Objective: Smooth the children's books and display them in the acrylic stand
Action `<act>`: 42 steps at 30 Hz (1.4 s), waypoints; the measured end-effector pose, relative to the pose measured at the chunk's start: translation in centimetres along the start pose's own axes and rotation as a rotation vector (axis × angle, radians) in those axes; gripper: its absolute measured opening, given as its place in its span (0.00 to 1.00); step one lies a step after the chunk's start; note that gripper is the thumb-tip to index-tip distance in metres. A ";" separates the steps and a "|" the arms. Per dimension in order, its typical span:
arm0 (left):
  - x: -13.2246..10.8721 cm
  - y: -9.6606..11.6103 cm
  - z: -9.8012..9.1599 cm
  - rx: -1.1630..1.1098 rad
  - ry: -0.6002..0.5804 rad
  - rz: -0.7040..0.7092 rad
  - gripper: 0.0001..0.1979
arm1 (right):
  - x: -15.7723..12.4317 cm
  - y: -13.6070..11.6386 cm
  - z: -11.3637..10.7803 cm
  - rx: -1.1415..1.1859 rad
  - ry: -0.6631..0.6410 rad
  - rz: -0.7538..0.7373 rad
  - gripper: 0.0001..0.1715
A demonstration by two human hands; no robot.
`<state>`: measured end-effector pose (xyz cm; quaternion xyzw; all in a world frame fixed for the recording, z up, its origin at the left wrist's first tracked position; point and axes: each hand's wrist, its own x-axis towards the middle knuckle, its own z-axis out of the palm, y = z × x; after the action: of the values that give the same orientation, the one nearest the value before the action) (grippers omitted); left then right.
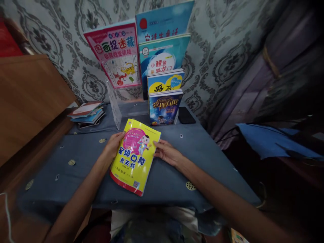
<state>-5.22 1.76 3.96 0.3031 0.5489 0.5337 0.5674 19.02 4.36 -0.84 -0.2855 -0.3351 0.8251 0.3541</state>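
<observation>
Both our hands are on the yellow book (pixel 138 173), front and centre over the worktop (pixel 83 152). Left hand (pixel 113 145): grip partly closed, pinching the left edge near the top corner. Right hand (pixel 169 152): grip partly closed on the right edge, upper half, fingers bent. Cover faces up, book tilted, its top leaning left. Can't tell if it rests on the cloth (pixel 210 158) or is slightly lifted.

Surface: blue-grey cloth over the worktop, scattered pale round prints and small light marks, front edge hanging down near our lap. Clear rack (pixel 114 106) at the back, just beyond the yellow book. Pink book (pixel 121 55) upright at back left; on the right, a column of books: two blue-green books (pixel 181 50) behind, then a yellow-and-blue book (pixel 162 87), dark blue book (pixel 165 109) in front. Black slab (pixel 187 116) lies flat just right of that column. Loose stack (pixel 87 114) of books at the far left corner, well apart from our hands.

Room: patterned grey wall (pixel 220 20) behind, gathered curtain (pixel 240 67) with a tie (pixel 270 62) at right, wood panel (pixel 30 98) at left with something red (pixel 10 42) above. Blue sheet (pixel 260 138) right of the worktop; that side is dark and blurred.
</observation>
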 end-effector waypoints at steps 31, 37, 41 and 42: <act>1.2 -4.2 -1.1 1.503 0.061 0.667 0.21 | 0.2 0.2 2.3 -1.726 0.063 -0.677 0.24; 2.0 -5.6 -1.1 1.560 0.060 0.655 0.22 | 4.3 1.9 3.3 -1.875 -0.078 -0.567 0.29; 1.8 -5.3 -1.2 1.585 0.050 0.653 0.22 | 5.9 0.6 1.0 -1.955 0.105 -0.507 0.31; 1.8 -5.3 -1.2 1.588 0.051 0.645 0.23 | 6.0 0.1 0.3 -1.965 0.139 -0.489 0.32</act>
<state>-5.21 1.83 -1.73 0.7398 0.6595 0.1332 -0.0051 15.23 8.80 -2.12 -0.4213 -0.8932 0.0708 0.1402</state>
